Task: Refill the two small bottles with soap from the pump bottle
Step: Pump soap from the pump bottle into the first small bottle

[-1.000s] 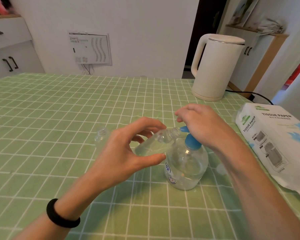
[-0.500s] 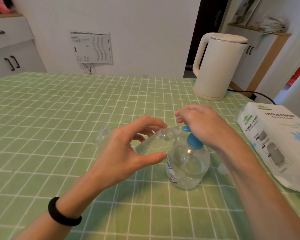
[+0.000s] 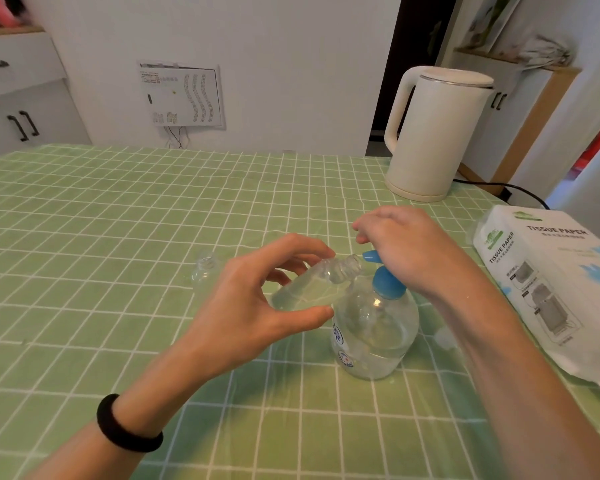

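A clear pump bottle with a blue pump head stands on the green checked tablecloth. My right hand rests on top of the pump head, its palm pressing down. My left hand grips a small clear bottle between thumb and fingers, tilted on its side, its open neck right at the blue nozzle. Some clear liquid lies inside it. A second small clear bottle stands uncapped on the cloth behind my left hand.
A white electric kettle stands at the back right with its black cord trailing right. A pack of tissue paper lies along the right edge. A small clear cap lies beside the pump bottle.
Both hands and the bottles hold almost the same pose; the view has only shifted slightly.
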`<state>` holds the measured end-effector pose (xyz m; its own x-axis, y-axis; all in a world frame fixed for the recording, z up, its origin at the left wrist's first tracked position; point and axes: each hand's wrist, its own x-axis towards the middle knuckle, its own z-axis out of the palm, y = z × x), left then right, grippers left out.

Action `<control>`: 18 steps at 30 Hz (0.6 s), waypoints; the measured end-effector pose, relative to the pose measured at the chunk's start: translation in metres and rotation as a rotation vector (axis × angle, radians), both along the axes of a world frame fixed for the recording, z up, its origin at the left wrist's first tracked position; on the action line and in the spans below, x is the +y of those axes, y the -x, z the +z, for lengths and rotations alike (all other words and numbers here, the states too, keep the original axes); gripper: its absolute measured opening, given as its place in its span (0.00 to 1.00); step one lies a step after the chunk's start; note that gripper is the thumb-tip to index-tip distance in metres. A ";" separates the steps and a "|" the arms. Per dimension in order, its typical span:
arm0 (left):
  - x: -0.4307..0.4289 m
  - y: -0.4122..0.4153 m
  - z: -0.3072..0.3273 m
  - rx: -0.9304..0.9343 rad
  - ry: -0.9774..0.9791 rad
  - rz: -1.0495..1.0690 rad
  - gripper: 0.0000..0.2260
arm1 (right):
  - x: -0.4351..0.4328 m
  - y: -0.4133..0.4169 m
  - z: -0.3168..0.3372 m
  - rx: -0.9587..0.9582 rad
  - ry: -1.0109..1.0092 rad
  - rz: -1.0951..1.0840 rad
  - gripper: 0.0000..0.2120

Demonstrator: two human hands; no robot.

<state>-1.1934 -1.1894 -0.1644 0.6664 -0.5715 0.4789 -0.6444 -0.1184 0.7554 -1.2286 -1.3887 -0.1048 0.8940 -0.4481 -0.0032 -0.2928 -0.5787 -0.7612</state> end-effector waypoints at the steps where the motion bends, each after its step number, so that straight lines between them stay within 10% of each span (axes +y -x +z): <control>1: 0.000 0.000 0.000 -0.002 0.001 -0.001 0.22 | 0.000 0.000 0.001 -0.004 0.012 -0.004 0.18; 18: 0.000 0.002 0.002 -0.007 0.012 0.003 0.22 | -0.001 0.000 -0.001 -0.015 0.011 0.003 0.17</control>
<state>-1.1949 -1.1892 -0.1620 0.6644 -0.5639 0.4905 -0.6497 -0.1113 0.7520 -1.2289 -1.3893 -0.1059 0.8953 -0.4451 0.0153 -0.2795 -0.5883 -0.7588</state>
